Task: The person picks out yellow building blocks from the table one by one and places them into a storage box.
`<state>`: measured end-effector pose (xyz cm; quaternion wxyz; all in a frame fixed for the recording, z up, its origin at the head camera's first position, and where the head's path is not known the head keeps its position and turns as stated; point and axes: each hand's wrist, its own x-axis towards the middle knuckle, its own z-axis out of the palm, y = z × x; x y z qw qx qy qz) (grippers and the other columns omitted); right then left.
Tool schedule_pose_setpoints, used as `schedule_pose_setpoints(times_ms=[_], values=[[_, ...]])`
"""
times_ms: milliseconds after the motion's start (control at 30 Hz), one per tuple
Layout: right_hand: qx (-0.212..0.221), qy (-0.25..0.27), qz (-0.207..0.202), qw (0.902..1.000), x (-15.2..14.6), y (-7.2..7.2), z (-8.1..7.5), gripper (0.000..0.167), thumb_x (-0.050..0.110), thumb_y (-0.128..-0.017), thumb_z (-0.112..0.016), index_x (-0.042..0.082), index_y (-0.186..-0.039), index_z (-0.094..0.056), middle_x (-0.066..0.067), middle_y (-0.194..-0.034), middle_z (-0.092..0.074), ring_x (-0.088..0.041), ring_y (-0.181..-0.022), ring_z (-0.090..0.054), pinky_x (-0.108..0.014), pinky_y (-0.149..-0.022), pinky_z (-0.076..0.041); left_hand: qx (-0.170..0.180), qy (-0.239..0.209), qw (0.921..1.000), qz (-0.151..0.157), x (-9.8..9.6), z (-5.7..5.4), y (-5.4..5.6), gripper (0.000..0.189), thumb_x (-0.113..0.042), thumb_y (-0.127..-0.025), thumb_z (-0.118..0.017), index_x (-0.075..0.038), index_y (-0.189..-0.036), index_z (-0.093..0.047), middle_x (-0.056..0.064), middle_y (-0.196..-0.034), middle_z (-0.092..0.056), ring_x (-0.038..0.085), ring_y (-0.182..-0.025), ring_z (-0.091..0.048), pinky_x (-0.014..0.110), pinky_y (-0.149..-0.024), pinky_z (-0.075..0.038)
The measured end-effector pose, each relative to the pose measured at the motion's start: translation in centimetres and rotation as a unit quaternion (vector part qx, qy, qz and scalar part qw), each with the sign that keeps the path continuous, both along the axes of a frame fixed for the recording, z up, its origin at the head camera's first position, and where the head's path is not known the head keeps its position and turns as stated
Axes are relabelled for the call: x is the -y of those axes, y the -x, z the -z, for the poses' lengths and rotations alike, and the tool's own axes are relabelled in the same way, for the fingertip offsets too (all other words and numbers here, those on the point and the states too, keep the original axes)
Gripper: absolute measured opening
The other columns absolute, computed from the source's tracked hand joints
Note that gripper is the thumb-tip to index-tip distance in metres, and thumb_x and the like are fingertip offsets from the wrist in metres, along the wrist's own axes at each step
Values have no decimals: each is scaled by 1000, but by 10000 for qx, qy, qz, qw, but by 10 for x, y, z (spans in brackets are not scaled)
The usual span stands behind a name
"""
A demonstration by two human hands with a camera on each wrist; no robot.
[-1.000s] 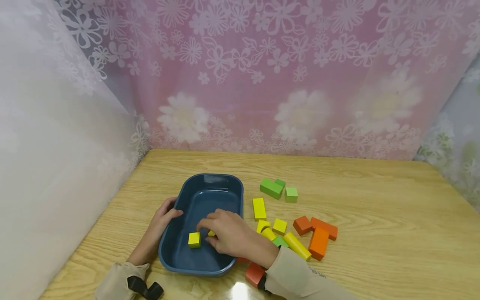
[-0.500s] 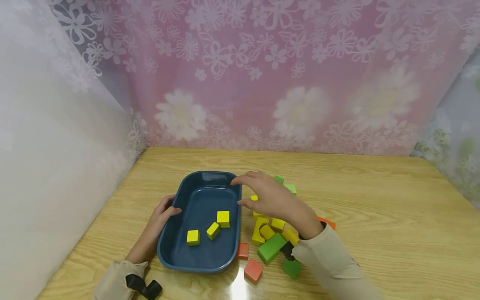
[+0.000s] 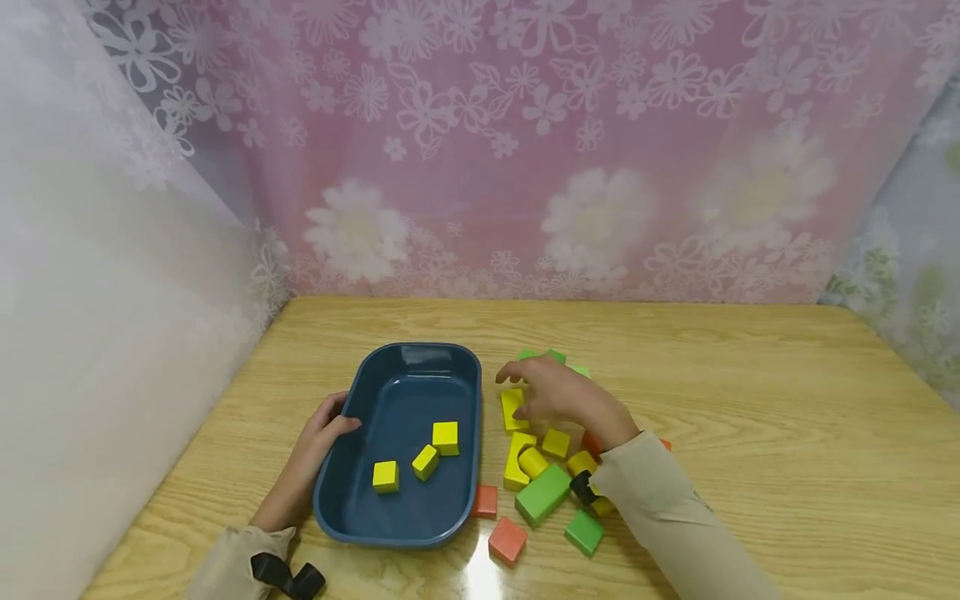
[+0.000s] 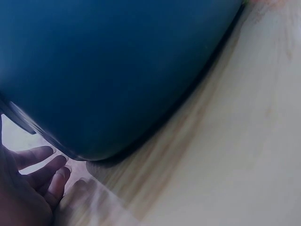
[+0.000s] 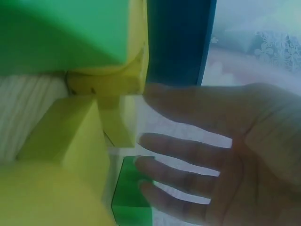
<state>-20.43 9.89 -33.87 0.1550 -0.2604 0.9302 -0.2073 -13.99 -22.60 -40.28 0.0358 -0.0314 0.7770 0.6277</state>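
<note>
Pink curtain (image 3: 465, 167) patterned with white flowers, behind a wood-grain table (image 3: 750, 392), with paler cloth (image 3: 112, 292) along the left side. On the table, left of centre, a deep blue tray (image 3: 397, 408) with rounded corners. Inside the tray, three yellow pieces: a yellow cube (image 3: 386, 477) toward the left, a narrow yellow block (image 3: 425, 462) turned at an angle, and a larger yellow cube (image 3: 445, 438) near the right wall. Left hand (image 3: 321, 437) holding the tray's left side, thumb over the rim and fingers outside. Right hand (image 3: 570, 392) low over loose blocks beyond the tray's right wall, thumb and fingers spread wide. Just below the thumb, and partly covered by it, an oblong yellow block (image 3: 509, 402); cannot tell whether touched. Nearer, a notched yellow block (image 3: 513, 473) with a yellow cylinder (image 3: 533, 462) against it, then a long green block (image 3: 543, 495), a small green block (image 3: 584, 533) and a red cube (image 3: 507, 542). Beside the tray's right wall, another red block (image 3: 486, 502). Tan sleeves (image 3: 667, 508) on both arms
</note>
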Motion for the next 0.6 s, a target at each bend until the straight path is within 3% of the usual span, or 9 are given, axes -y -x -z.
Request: schedule_pose_setpoints(times_ms=[100, 200, 367, 600], values=[[389, -342, 170, 9985, 2, 0, 1, 67, -7, -72, -76, 17, -132, -57, -11, -133, -54, -29, -113, -52, -38, -81, -52, -84, 4, 10000, -15, 0, -2, 1, 47, -15, -94, -47, -5, -139, -42, 15, -135, -45, 19, -108, -47, 23, -87, -43], [473, -716, 156, 9962, 5, -1, 4, 74, -13, -69, -75, 21, -132, -57, -9, -137, -51, -27, -114, -50, -39, -82, -51, -103, -57, 9999, -18, 0, -2, 1, 47, -14, -93, -47, -4, -139, -42, 16, -134, -45, 19, -106, -48, 23, -86, -44], [-34, -643, -145, 9978, 6, -3, 11, 66, -14, -69, -72, 15, -127, -60, -9, -130, -55, -28, -114, -51, -43, -91, -47, -126, -77, 9999, -48, -1, -1, 0, 47, -13, -92, -48, -2, -138, -42, 17, -133, -46, 19, -105, -49, 23, -85, -45], [-278, -398, -254, 9985, 7, -6, 14, 53, -11, -73, -71, 12, -120, -64, -8, -126, -58, -30, -116, -52, -44, -92, -47, -114, -67, 9999, -78, 0, 2, -1, 47, -13, -92, -49, -3, -138, -43, 17, -133, -47, 22, -106, -49, 25, -85, -45]])
